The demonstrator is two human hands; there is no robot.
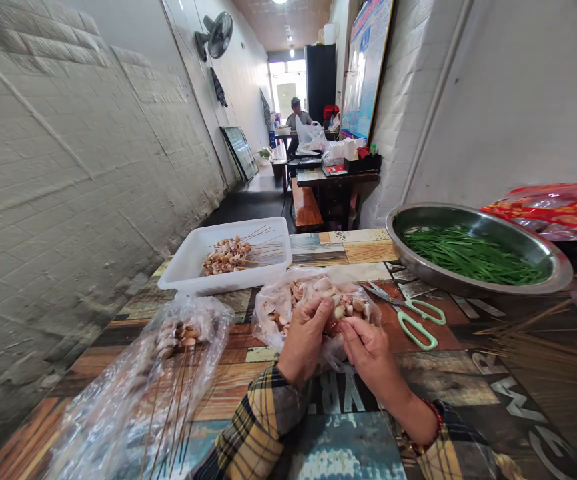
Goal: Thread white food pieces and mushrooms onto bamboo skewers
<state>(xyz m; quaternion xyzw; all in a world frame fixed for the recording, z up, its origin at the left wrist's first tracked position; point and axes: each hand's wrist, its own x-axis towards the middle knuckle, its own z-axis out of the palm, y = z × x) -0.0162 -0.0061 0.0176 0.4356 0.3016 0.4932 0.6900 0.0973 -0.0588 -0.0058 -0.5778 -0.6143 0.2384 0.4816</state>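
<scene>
Both of my hands meet over a clear plastic bag [268, 300] full of pale, brown-tinged food pieces [295, 293]. My left hand [304, 337] is closed, thumb against fingers, on a small pale food piece [339, 312]. Close beside it, my right hand [371, 350] is pinched shut; what lies between its fingertips is too small to make out. To the right of the bag are scissors [411, 313] with light green handles, their blades slightly apart. Left of my hands, skewers [175, 400] with similar pieces at their far ends lie on another plastic bag [113, 407].
A white tray [178, 273] holds loaded skewers at the back left. The steel basin [558, 270] at right contains green chives [468, 257]. Bare thin sticks [553, 340] lie at the right edge, near a red printed bag [558, 207]. A person [297, 117] sits far back.
</scene>
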